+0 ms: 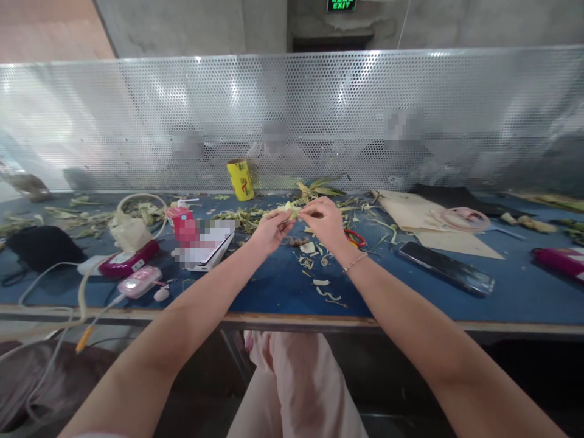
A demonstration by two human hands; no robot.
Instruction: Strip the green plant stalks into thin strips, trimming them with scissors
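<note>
Above the middle of the blue table, my left hand (272, 230) pinches a small pale green leafy piece (292, 210) between thumb and fingertips. My right hand (326, 220) meets it from the other side, its fingers closed at the edge of the same piece. What exactly sits between the right fingertips is too small to make out. Beneath and behind both hands lie green and dry plant strips (244, 218). Curled pale scraps (322, 283) are scattered in front. Red-handled scissors (354, 238) lie beside my right wrist, partly hidden by it.
A yellow cylinder (240, 180) stands near the perforated metal screen (292, 103). On the left are a red container (182, 225), a pink device (139, 282) and cables. To the right lie a phone (446, 267) and brown sheets (424, 216). The table's front edge (292, 319) crosses above my lap.
</note>
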